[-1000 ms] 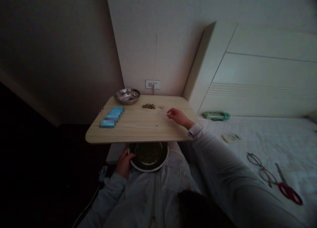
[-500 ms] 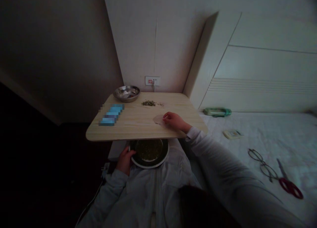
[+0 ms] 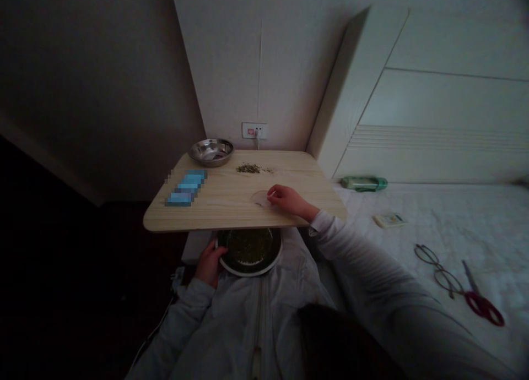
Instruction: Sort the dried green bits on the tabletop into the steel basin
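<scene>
My left hand [image 3: 210,263] grips the left rim of a dark plate with a pale edge [image 3: 247,271], resting on my lap partly under the board's front edge. Something greenish and speckled fills the plate's middle. Over the wooden tabletop [image 3: 223,215], the fingers of my right hand [image 3: 285,199] are pinched on the edge of a thin, clear round piece, like a plastic disc [image 3: 258,197]. A few dark bits show on or under it. Behind it lies a small pile of dried green leaf bits [image 3: 248,168], with crumbs scattered to its right.
A steel bowl [image 3: 211,153] with something small inside stands at the back left, behind a pixelated phone-like screen [image 3: 187,188]. On the bed to the right lie a green bottle [image 3: 363,184], a pale remote-like object [image 3: 389,220], eyeglasses [image 3: 438,270] and red-handled scissors [image 3: 483,307]. A wall socket [image 3: 254,130] sits behind.
My right hand has shifted slightly left, taking the clear disc with it. My left hand keeps its hold on the plate. The view has tipped slightly.
</scene>
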### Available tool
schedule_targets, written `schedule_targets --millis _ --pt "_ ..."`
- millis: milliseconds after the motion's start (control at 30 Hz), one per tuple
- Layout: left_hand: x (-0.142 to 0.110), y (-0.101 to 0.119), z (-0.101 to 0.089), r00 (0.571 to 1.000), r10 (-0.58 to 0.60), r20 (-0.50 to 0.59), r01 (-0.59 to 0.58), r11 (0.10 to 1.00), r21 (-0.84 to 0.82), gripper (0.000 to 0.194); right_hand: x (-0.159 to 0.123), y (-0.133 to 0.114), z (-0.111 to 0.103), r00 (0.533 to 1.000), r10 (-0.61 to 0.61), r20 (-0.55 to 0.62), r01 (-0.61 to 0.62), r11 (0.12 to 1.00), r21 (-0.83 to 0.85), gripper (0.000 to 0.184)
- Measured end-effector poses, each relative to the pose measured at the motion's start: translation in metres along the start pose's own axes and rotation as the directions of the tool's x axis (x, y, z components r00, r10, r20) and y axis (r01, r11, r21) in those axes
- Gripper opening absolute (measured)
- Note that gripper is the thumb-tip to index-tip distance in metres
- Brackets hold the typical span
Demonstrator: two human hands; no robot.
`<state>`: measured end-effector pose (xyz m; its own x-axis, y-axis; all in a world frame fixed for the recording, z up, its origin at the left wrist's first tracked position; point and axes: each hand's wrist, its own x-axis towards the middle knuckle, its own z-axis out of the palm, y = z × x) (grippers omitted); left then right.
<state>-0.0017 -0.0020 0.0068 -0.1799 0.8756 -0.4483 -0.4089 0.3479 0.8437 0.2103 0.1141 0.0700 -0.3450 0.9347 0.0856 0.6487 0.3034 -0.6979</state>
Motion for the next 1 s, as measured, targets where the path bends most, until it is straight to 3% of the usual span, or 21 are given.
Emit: schedule_targets --millis 300,533,767,1000 --pt "-0.001 0.001 0.002 1.0 0.001 -0.002 -0.001 1.0 -0.007 0.032 -0.009 -0.009 0.006 0.996 -0.056 0.072 0.05 0.995 0.09 0.018" --pt "0.001 -0.001 0.0 1.0 0.013 0.002 -0.013 1.0 -0.021 0.032 -0.01 -0.017 0.016 0.994 -0.071 0.077 0.072 0.997 -0.011 0.019" --pt "0.0 0.0 0.002 1.0 0.007 -0.009 -0.007 1.0 -0.013 0.032 -0.009 -0.009 0.012 1.0 0.02 0.004 -0.019 0.988 -0.156 0.021" --pt "-0.001 0.001 0.002 1.0 0.007 -0.015 -0.007 1.0 0.007 0.033 -0.002 0.003 0.001 0.995 0.095 -0.031 -0.098 0.982 -0.162 0.021"
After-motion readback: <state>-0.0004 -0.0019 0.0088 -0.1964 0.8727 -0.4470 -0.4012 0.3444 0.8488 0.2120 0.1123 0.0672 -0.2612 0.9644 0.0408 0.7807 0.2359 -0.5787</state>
